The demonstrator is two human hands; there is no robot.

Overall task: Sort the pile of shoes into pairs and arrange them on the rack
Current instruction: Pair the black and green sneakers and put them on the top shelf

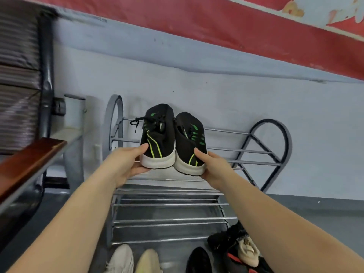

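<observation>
Two black sneakers with green stripes and white soles are side by side over the top tier of the metal shoe rack [256,150], heels toward me. My left hand [126,164] grips the heel of the left black sneaker [157,138]. My right hand [214,168] grips the heel of the right black sneaker [190,142]. I cannot tell whether the soles rest on the rails. On the floor in front of the rack lie a white shoe [121,259], a pale yellow shoe [147,261], a black shoe [199,261] and a heap of dark shoes [236,249].
The rack stands against a pale blue wall [216,91] with a red band above. Its lower tiers hold nothing. A wooden-edged bed frame [29,160] and its metal post [74,123] stand close on the left. Grey floor [325,211] lies to the right.
</observation>
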